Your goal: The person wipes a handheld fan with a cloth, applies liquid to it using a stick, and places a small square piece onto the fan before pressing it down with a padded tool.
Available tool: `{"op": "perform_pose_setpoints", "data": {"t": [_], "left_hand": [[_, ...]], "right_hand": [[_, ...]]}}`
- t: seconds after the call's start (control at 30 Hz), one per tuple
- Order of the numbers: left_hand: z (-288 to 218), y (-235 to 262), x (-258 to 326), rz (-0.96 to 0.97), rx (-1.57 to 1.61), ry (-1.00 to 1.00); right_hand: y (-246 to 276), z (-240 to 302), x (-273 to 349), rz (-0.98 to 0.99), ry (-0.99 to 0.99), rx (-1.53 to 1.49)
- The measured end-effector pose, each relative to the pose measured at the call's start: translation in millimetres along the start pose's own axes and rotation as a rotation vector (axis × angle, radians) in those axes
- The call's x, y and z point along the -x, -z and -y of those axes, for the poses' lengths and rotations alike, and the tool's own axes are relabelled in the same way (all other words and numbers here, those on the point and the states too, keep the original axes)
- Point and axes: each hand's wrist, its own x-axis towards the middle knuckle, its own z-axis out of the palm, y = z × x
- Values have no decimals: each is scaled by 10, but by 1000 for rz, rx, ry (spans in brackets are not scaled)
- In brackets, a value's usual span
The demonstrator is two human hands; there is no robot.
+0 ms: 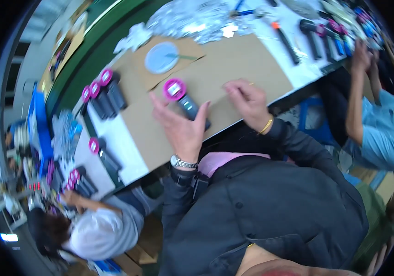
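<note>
A white-topped worktop (125, 154) is running diagonally across a busy workroom, its edges bending in the wide view, while a co-worker in a white shirt (98, 234) is sitting at the left and another in a light-blue shirt (383, 131) is working at the right, near a blue plastic stool (312, 115). A flat, matte brown cardboard sheet (247, 60) is covering the middle of the surface. On it, near the front edge, a handheld device (187, 106) is lying with its round magenta head pointing away from the person and its smooth dark-grey handle slanting back. The person's left hand (182, 131), above a metal-link watch (183, 162), is spreading wide beside and partly over the handle; contact is hard to tell. The right hand (250, 103), wearing a gold-coloured bracelet (267, 125), is curling its fingers over the cardboard, and whether it is gripping anything cannot be told. Beyond, a translucent round disc (160, 58) is resting on a smaller cardboard piece (153, 81), and crumpled, glossy clear plastic (187, 20) is heaping behind.
</note>
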Motion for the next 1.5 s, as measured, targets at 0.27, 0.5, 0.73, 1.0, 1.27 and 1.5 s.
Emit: {"op": "perform_pose_setpoints", "data": {"t": [0.27,0.5,0.73,1.0,1.27,1.5], "left_hand": [[136,-59,28,-81,85,58],[1035,777,-37,-296,-295,122],[1873,1366,67,-223,-608,46],[1662,1293,18,-414,-676,168],[482,613,-66,-428,-229,-224],[71,49,-187,-292,196,-385]], "right_hand": [[231,-41,7,66,41,90],[294,-109,-9,10,33,77],[243,-197,40,3,55,31],[288,-246,80,33,79,101],[240,-256,89,25,149,180],[237,-144,93,-20,35,105]]}}
